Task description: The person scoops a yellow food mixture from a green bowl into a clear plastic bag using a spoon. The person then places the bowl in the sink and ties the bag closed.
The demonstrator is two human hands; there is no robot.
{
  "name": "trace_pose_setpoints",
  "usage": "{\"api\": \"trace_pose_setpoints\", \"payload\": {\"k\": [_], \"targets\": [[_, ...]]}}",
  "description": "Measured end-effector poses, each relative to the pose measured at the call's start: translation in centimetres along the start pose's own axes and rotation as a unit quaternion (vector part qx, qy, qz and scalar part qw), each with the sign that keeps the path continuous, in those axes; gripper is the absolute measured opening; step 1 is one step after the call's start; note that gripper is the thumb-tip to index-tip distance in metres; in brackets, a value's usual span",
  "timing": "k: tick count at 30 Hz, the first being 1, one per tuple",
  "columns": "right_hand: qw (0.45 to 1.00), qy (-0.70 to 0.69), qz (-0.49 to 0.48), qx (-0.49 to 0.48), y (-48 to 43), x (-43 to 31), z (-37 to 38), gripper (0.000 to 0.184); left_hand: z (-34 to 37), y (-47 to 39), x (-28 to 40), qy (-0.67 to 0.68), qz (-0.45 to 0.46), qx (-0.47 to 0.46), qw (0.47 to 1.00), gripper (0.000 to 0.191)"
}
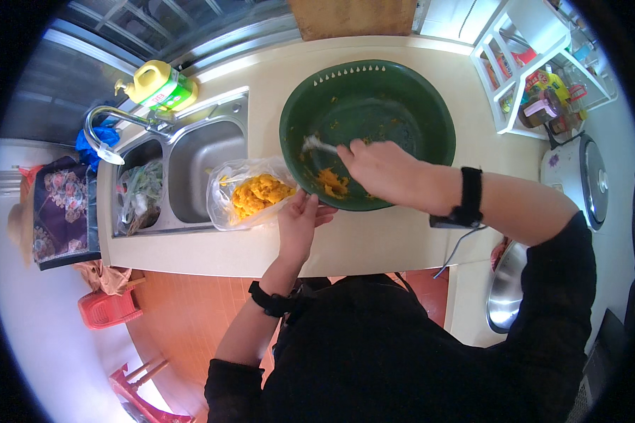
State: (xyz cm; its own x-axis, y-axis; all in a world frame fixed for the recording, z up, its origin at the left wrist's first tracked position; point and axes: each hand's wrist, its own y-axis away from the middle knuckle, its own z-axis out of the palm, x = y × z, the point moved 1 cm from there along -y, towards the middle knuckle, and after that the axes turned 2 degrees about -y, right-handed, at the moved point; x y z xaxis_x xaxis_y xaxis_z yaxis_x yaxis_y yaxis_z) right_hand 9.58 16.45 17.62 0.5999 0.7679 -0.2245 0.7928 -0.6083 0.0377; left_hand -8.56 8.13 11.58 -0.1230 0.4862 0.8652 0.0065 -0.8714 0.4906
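Note:
A large green plastic basin (402, 84) stands on the counter, with smears of orange mash on its inside. My right hand (378, 166) is over it, closed round the handle of a pale utensil (317, 144) whose blurred head touches the basin's left inner side. A small heap of orange mash (332, 183) lies in the basin below the utensil. My left hand (302, 217) is at the basin's lower left rim, fingers at its outside and next to a clear plastic bag (219, 198). In the bag is a larger mass of orange mash (259, 195).
Left of the bag is a double steel sink (203, 148) with a faucet (121, 113); a yellow soap bottle (161, 87) stands behind. At right are a white rack (508, 79), a rice cooker (566, 169) and a steel bowl (508, 288). A cable (457, 246) hangs over the counter's edge.

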Motion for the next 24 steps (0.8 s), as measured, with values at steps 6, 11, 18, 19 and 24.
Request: {"api": "trace_pose_setpoints", "payload": {"k": [6,11,18,19,24], "targets": [[0.988,0.013,-0.02,-0.155,1.6,1.7,-0.8,0.039,0.4,0.0,0.0,0.04,0.002,0.019,0.999,0.031],[0.999,-0.003,0.014,0.046,-2.5,3.1,1.1,0.033,0.8,-0.1,0.2,0.037,-0.013,0.026,0.999,0.028],[0.983,-0.056,0.012,-0.176,0.4,1.8,0.4,0.026,0.7,-0.1,-0.1,0.053,0.009,0.034,0.998,0.027],[0.976,-0.071,0.01,-0.205,1.0,2.1,-0.2,0.025,0.7,-0.1,-0.1,0.053,0.007,0.035,0.998,0.027],[0.983,-0.049,0.094,-0.148,0.7,3.5,-2.4,0.014,0.8,0.0,0.1,0.044,0.0,0.039,0.998,0.027]]}}
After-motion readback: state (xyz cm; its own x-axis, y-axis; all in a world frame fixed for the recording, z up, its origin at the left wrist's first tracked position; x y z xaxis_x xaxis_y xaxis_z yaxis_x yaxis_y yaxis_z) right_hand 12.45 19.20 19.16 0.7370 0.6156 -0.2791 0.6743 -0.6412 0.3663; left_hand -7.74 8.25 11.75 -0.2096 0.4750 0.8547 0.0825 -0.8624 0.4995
